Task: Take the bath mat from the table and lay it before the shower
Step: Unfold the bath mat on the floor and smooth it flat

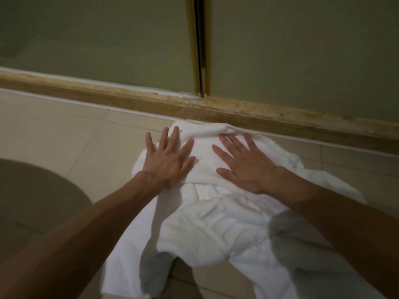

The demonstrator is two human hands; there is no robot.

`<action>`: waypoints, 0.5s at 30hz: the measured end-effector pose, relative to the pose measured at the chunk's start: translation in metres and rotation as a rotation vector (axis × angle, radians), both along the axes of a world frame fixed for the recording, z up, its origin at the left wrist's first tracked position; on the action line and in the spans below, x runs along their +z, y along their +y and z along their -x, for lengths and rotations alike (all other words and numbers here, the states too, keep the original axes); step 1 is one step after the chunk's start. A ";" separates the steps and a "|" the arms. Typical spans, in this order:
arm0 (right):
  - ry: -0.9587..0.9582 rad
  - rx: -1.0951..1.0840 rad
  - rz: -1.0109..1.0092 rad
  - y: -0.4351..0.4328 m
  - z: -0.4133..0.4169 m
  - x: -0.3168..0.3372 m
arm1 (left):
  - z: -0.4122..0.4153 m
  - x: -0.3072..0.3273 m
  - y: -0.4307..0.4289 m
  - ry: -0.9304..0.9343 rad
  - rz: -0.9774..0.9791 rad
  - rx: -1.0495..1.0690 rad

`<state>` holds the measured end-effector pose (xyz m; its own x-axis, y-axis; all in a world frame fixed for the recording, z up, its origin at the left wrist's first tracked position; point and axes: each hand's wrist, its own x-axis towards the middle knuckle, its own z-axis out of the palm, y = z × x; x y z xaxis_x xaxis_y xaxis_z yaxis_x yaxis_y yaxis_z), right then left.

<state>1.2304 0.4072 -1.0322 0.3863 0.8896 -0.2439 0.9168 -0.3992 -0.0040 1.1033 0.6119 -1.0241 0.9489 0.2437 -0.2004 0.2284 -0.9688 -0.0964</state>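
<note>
Beige tile floor (64,137) by shower door (97,39); white rumpled bath mat (216,229); left hand (166,160), right hand (244,167) flat, fingers spread, pressing it.

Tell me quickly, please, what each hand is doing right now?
Left hand: open, fingers spread flat on the white bath mat.
Right hand: open, pressing flat on the mat.
</note>
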 end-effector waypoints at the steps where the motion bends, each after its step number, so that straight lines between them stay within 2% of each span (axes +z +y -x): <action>1: 0.006 -0.009 0.009 0.002 0.000 0.001 | 0.003 0.003 -0.001 -0.022 -0.008 0.019; 4: 0.075 -0.074 0.016 0.008 0.006 0.006 | 0.024 0.007 -0.011 -0.139 0.027 0.053; 7: 0.204 -0.130 -0.103 0.016 0.028 0.020 | 0.058 0.006 -0.025 -0.255 0.139 0.078; 11: 0.286 -0.008 -0.194 0.030 0.071 0.038 | 0.103 -0.002 -0.035 -0.198 0.291 0.171; 15: 0.226 0.154 -0.142 0.034 0.111 0.041 | 0.142 -0.012 -0.048 -0.110 0.268 0.170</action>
<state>1.1194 0.4417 -0.9911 0.1944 0.9647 -0.1779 0.9359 -0.2367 -0.2607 0.9612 0.5643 -1.0364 0.9186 0.3530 -0.1777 0.3841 -0.9033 0.1911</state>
